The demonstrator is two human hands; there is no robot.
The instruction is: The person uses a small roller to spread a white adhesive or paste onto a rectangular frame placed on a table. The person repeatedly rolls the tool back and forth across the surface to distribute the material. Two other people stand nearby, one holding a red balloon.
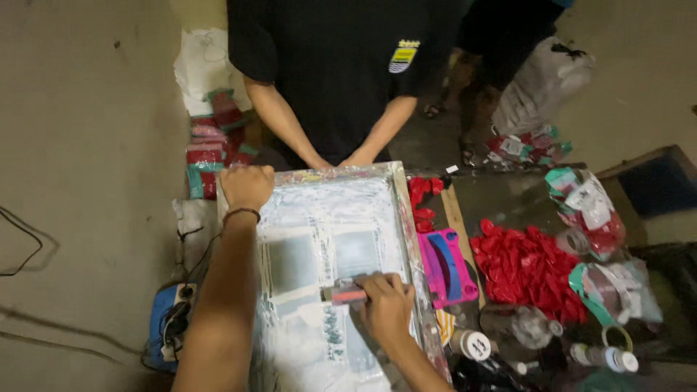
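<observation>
A white-taped screen-printing frame (401, 190) lies flat in front of me, with two grey rectangular stencil windows in its mesh. My left hand (247, 186) grips the frame's far left corner; a dark band sits on that wrist. My right hand (387, 303) is closed on a small squeegee (343, 294) with a reddish handle, resting on the mesh near the lower window. Across the frame a person in a black shirt presses both hands (341, 160) on the far edge.
A pile of red balloons (526, 268) lies at the right, with a pink and blue holder (443, 265) beside the frame. Bottles (523, 327) and tape rolls stand at lower right. Packaged stacks (207, 156) sit far left, and a blue power strip (167, 323) with cables lower left.
</observation>
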